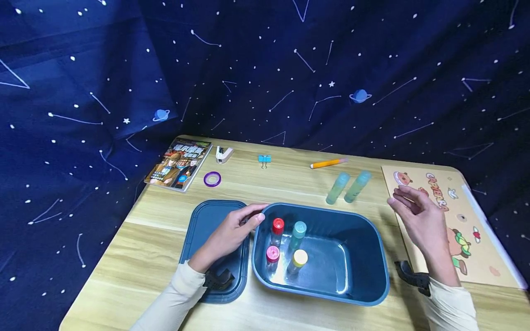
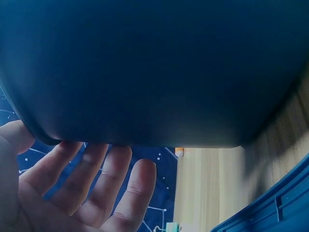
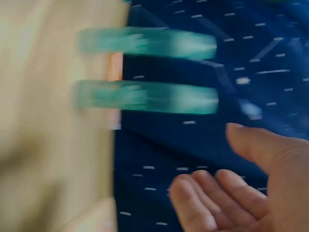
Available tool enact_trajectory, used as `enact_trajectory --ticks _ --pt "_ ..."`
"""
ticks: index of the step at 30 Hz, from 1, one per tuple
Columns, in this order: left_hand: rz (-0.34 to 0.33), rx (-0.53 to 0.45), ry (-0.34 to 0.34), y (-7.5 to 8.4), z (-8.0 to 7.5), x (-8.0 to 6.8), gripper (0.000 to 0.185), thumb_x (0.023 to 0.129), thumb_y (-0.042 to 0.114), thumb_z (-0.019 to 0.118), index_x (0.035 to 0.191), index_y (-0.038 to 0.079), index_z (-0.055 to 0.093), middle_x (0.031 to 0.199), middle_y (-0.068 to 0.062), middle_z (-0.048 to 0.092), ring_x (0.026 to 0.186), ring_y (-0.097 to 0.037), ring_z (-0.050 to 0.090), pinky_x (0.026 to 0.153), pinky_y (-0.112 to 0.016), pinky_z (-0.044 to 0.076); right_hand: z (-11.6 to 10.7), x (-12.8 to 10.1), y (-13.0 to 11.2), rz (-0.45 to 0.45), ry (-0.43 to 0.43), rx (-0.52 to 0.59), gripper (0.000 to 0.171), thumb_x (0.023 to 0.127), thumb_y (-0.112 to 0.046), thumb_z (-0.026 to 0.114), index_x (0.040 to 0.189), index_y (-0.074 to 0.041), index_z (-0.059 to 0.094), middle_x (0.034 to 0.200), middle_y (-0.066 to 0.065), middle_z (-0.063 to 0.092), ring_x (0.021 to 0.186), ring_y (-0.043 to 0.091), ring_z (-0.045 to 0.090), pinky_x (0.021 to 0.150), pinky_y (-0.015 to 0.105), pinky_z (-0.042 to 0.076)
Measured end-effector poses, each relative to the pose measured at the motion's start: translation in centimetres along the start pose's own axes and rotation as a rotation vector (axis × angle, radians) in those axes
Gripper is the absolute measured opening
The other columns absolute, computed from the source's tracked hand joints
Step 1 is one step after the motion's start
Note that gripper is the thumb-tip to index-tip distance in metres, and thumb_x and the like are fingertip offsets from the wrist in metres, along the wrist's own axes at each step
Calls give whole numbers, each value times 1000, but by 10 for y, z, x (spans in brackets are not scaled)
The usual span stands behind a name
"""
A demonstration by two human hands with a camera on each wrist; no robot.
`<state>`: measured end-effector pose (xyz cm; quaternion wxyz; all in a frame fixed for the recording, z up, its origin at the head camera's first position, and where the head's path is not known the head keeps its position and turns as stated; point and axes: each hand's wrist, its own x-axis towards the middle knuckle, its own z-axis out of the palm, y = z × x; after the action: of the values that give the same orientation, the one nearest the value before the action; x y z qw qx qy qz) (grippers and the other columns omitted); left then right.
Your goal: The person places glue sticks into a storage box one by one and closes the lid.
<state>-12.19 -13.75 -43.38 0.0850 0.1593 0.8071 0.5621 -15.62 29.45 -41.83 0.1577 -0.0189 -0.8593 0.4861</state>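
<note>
My left hand [image 1: 230, 233] holds the rear left corner of a dark blue plastic box [image 1: 366, 257]. Its thumb lies at the rim, and the fingers [image 2: 137, 188] reach along the outer wall in the left wrist view. Inside the box, at its left, stand several clear tubes with caps: a red one [image 1: 278, 226], a teal one [image 1: 299, 232], a pink one [image 1: 272, 255] and a yellow one [image 1: 299, 259]. My right hand [image 1: 422, 225] hovers holding nothing, fingers loosely bent. To its left, two translucent green tubes [image 1: 337, 188] [image 3: 149, 96] stand upright behind the box.
A blue lid [image 1: 215, 218] lies left of the box, under my left forearm. Along the back are a comic book [image 1: 180, 165], a stapler [image 1: 224, 155], a purple tape roll [image 1: 212, 179], a blue binder clip [image 1: 264, 159] and an orange pen [image 1: 327, 163]. A capybara-print board [image 1: 476, 239] lies right.
</note>
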Motion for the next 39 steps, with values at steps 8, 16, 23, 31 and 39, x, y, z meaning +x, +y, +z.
enact_trajectory --ticks 8,16,23,31,39 --pt "-4 -4 -8 -1 -1 0 41 109 30 54 148 17 59 150 -7 60 123 -23 63 102 -31 51 37 23 26 -9 -61 34 52 96 -14 74 140 8 57 121 -8 72 100 -19 62 84 3 49" --pt "-24 2 -5 -2 -1 0 41 109 30 55 147 16 59 144 -10 64 102 -18 64 90 -27 53 61 40 17 -44 -102 16 48 96 -14 75 137 7 60 130 32 66 98 -22 58 83 3 49" --pt "-23 17 -5 -2 -2 1 40 108 30 55 146 17 60 143 -8 65 105 -18 63 93 -30 52 67 44 14 -51 -77 -36 36 94 -11 76 124 7 67 111 14 71 87 -23 58 79 2 48" --pt "-31 16 -6 -1 -1 2 41 109 30 55 147 16 60 142 -10 65 99 -18 64 90 -30 53 50 39 -3 -73 -67 -98 36 95 -15 76 123 5 67 104 -15 67 87 -26 57 78 1 47" --pt "-23 24 -2 0 -2 1 41 109 30 54 147 16 59 146 -9 63 112 -21 63 99 -37 52 17 21 -35 -125 -77 -146 35 96 -17 75 123 3 68 97 -31 60 87 -24 58 77 0 47"
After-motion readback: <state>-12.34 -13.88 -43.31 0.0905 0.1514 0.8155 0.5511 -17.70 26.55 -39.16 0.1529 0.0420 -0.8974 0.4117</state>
